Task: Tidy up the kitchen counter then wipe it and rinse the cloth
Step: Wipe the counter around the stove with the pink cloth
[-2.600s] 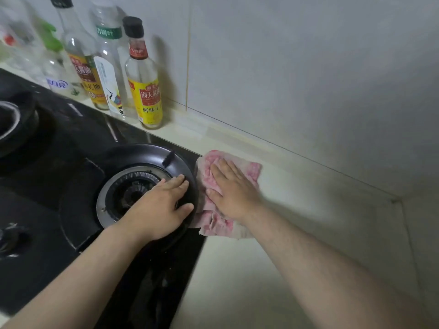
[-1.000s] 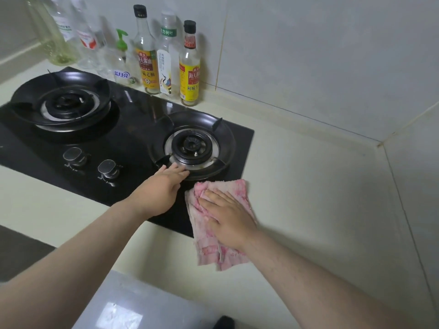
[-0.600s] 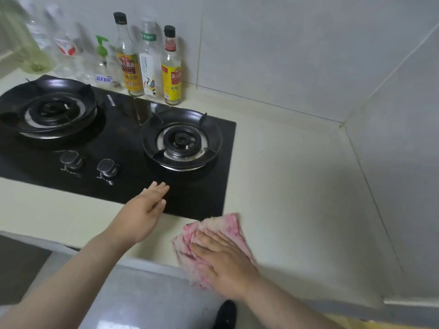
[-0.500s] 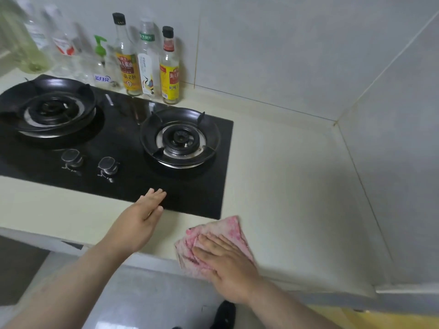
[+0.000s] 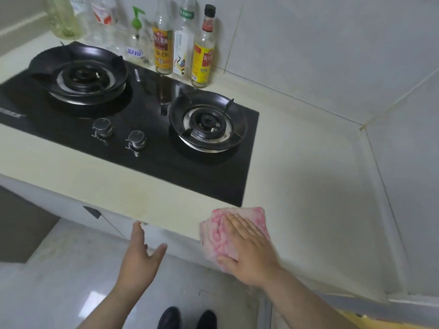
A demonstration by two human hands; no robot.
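A pink and white cloth [image 5: 222, 230] lies at the front edge of the cream counter [image 5: 308, 186], partly hanging over it. My right hand [image 5: 249, 250] presses flat on the cloth, fingers together and pointing toward the stove. My left hand [image 5: 140, 260] hovers below and in front of the counter edge, palm turned up, fingers apart, holding nothing.
A black two-burner gas stove [image 5: 152, 138] with two knobs [image 5: 118, 134] is set into the counter at left. Several sauce bottles [image 5: 183, 41] stand along the tiled back wall. A tiled side wall [image 5: 408, 162] closes the right end. My shoes [image 5: 187, 318] stand on the grey floor.
My right hand has dragged the cloth from beside the right burner back to the counter's front edge. My left hand left the stove and dropped below the edge, palm up.
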